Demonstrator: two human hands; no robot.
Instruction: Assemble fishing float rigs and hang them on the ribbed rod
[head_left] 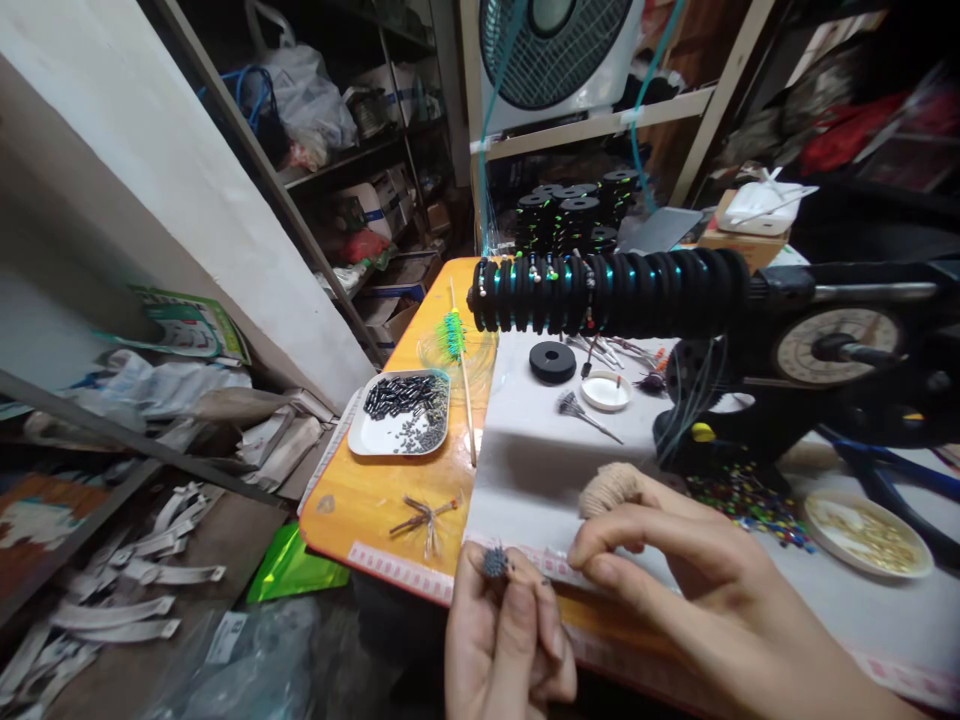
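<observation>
My left hand is closed at the table's front edge around a bundle of thin grey-tipped pieces, whose bristly tips show above the thumb. The rest of the bundle is hidden in the fingers. Just to its right, my right hand is closed in a pinch, thumb against forefinger, and whatever lies between them cannot be made out. A beige cover wraps one of its fingers. Beyond the hands, a similar grey-tipped bundle lies on the white sheet.
A white tray of black tubes and small grey pieces stands left. Overhead reaches a black machine arm carrying rings. Loose coloured beads and a dish of gold-coloured pieces are right. A wooden stick lies behind.
</observation>
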